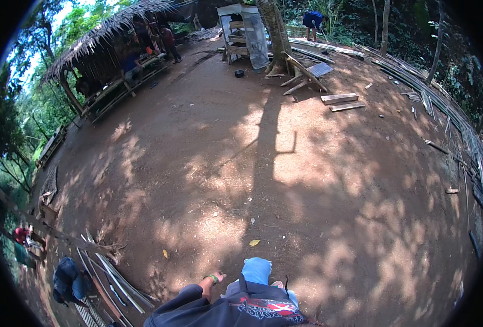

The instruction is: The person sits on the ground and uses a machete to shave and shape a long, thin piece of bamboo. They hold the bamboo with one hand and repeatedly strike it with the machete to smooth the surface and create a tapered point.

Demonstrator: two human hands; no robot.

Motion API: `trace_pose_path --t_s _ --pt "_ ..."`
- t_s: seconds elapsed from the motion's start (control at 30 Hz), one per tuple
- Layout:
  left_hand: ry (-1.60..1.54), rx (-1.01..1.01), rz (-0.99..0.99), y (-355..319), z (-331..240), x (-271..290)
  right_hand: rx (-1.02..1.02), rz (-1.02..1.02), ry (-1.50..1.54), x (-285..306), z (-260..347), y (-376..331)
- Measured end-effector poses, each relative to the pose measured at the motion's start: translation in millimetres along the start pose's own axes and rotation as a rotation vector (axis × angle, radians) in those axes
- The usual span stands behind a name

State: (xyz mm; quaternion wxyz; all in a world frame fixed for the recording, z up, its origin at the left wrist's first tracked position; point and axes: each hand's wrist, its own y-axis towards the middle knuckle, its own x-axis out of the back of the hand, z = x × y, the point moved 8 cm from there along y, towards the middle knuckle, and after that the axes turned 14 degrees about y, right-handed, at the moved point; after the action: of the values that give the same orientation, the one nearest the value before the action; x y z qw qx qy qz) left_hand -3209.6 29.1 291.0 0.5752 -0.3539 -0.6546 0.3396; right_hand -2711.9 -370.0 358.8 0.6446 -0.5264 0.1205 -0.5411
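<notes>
My left hand point(218, 276) hangs beside my body at the lower middle, a green band point(212, 278) round its wrist. Its small, loosely stretched fingers show nothing held, and it touches nothing that I can see. Below me is brown dirt ground point(208, 163), and light blue trousers point(256, 270) cover my leg in front of a dark printed shirt point(230, 310). My right hand is out of the picture. A yellow leaf point(254, 242) lies on the ground just ahead.
A thatched hut point(105, 49) with several people stands far left. Beyond the ground, a tree point(274, 32) rises beside a plastic-covered stand point(244, 35). Planks point(339, 98) and bamboo poles point(432, 90) lie right. Near left, a person point(69, 280) is beside more poles point(113, 278).
</notes>
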Motion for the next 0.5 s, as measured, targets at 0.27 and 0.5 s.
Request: trace_pose_path --t_s 0.27,0.5 --pt "-0.17 0.573 0.31 -29 6 -17 0.427 0.088 0.155 -17 370 118" --pt "0.0 0.371 0.08 190 -258 149 0.173 -0.006 -0.038 -86 466 269"
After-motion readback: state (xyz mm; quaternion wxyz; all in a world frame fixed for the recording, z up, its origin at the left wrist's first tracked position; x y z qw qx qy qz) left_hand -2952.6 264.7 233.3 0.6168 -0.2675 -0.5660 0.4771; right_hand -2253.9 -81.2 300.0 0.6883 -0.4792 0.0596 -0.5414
